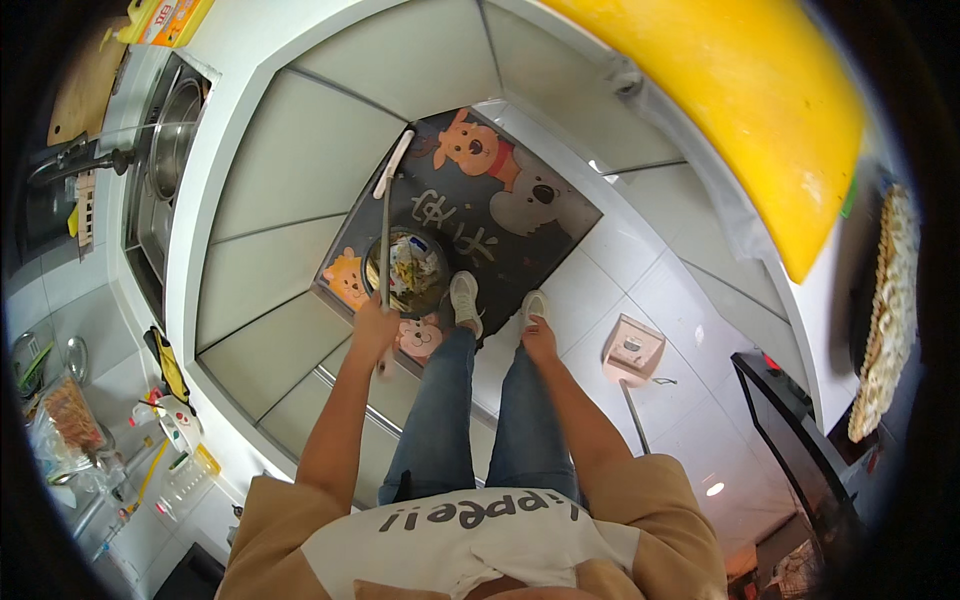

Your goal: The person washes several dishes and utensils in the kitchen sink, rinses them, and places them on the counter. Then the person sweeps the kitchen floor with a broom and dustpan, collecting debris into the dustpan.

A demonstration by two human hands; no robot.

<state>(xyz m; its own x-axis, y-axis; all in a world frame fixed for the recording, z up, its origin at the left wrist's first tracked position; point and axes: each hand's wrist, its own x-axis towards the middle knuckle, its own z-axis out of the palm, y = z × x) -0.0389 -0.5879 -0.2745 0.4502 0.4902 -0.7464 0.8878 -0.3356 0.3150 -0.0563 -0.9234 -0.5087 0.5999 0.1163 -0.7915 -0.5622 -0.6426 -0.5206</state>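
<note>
My left hand (373, 330) is closed around the long thin handle of a broom (386, 225). The broom's narrow pale pink head (394, 164) touches the dark mat beside the cabinet base. Under the handle stands a round dark bin (430, 298) with food scraps and wrappers inside, just beyond my left hand. My right hand (540, 342) rests at my right knee above the shoe, its fingers lying down with nothing visible in them. To its right, a pink dustpan (633, 348) with a long handle sits on the tiles.
A dark mat (520, 235) with cartoon animals lies under the bin and my left foot. Pale cabinets (290, 150) line the left and far sides. A sink (178, 140) is set in the left counter. A yellow surface (740, 90) juts in at upper right.
</note>
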